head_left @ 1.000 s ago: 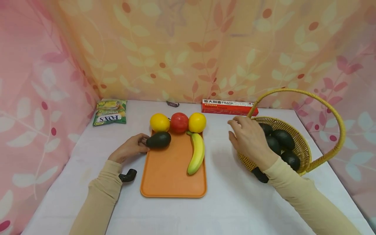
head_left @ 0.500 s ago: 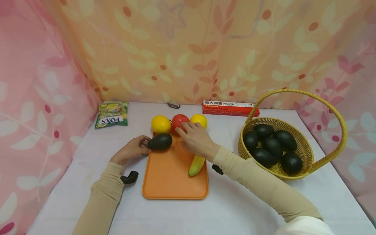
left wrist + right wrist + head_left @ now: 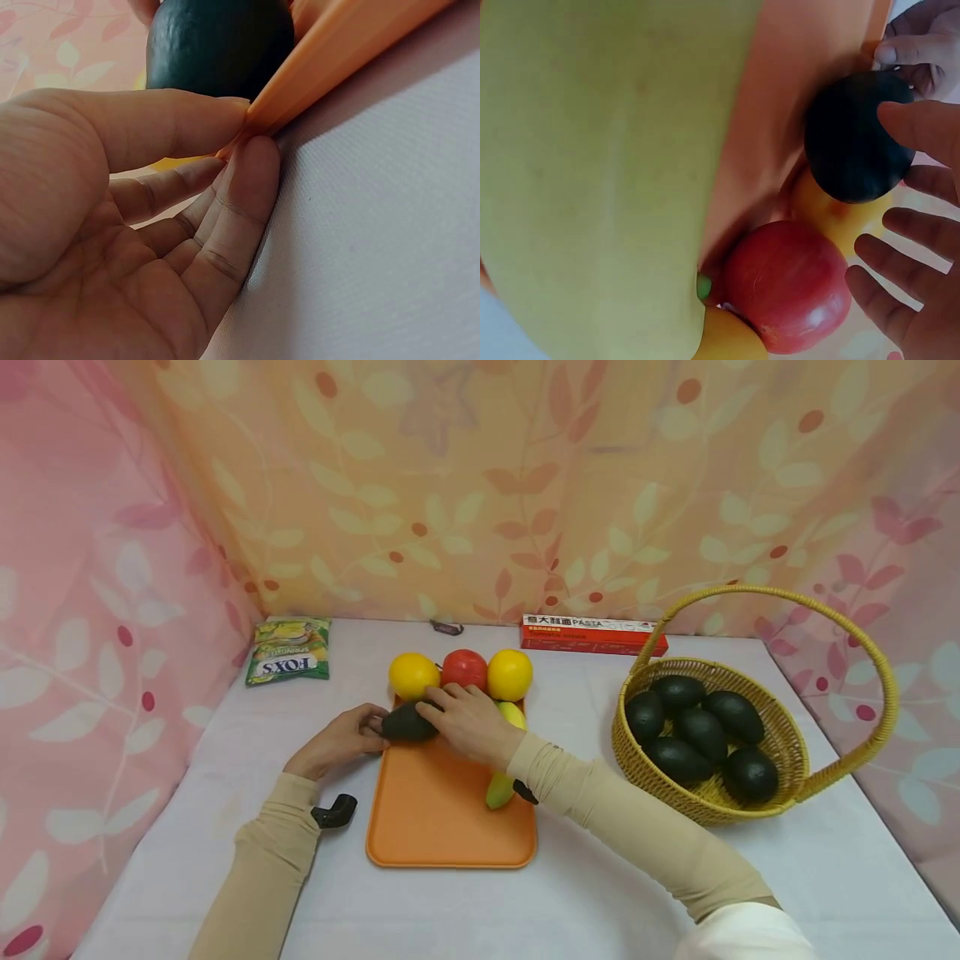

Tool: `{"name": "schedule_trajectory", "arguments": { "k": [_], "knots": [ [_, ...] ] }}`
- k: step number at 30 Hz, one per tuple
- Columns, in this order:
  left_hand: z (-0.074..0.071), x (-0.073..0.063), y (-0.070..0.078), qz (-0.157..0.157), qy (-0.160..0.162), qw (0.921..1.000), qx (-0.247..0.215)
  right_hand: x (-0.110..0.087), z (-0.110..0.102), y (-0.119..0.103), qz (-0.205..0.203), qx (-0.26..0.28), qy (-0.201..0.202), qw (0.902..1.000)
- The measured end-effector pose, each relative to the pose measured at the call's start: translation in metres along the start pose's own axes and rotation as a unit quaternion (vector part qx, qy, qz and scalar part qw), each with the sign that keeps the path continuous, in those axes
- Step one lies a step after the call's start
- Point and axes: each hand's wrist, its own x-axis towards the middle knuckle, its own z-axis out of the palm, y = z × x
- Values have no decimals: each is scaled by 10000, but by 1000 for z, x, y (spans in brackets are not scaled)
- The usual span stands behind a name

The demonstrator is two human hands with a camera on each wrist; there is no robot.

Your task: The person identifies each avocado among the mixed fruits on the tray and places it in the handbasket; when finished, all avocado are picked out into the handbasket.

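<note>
A dark green avocado (image 3: 408, 723) lies at the far left part of the orange tray (image 3: 450, 831). My left hand (image 3: 341, 739) pinches the tray's left rim between thumb and fingers, right beside the avocado's narrow end. My right hand (image 3: 468, 722) is over the avocado's right end. In the right wrist view its thumb overlaps the dark avocado (image 3: 847, 142), and the other fingers spread out straight past it. A banana (image 3: 501, 789) lies along the tray's right side, partly hidden under the right hand and wrist.
Two yellow fruits (image 3: 414, 676) and a red fruit (image 3: 464, 668) line the tray's far edge. A wicker basket (image 3: 630, 760) with several avocados and a tall handle stands right. Behind are a pasta box (image 3: 592, 635), a small dark wrapper (image 3: 447, 627) and a green FOX'S bag (image 3: 288, 652).
The right hand has come from over the basket, across the red fruit, and down left to the avocado. The left hand stays at the tray's rim.
</note>
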Motion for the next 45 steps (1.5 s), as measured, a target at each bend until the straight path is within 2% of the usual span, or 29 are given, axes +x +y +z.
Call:
{"name": "schedule_trajectory", "arguments": {
  "k": [7,14,21,27,31,35,37,39,42,45],
  "knots": [
    [1,1,1,21,-19,9999,-140,1,0,-1,2,368,-179,9992],
    [2,2,-1,43,-57,9998,-175,6,2,-6,145,434,-404,9981],
    [4,1,2,44,-11,9999,-148,2,1,-6,-116,160,-327,9993],
    [5,2,0,14,-27,9998,-174,-3,3,-10,-32,-97,-652,9978],
    [5,1,-1,-130,21,9999,-105,-10,1,-10,-38,-55,-699,9975],
    [6,2,-3,-200,12,9997,-104,-30,-15,1,261,450,-584,9969],
    [6,2,-3,-179,-18,9998,-97,-46,-28,12,486,634,-310,9963],
    [4,2,-3,-120,-31,9999,-64,-66,-42,25,730,747,97,9945],
    [2,1,-2,-82,-14,10000,-46,-103,-62,49,1133,592,666,9896],
    [-1,0,-2,48,-5,10000,22,-141,-77,74,1586,440,882,9824]
  ]
}}
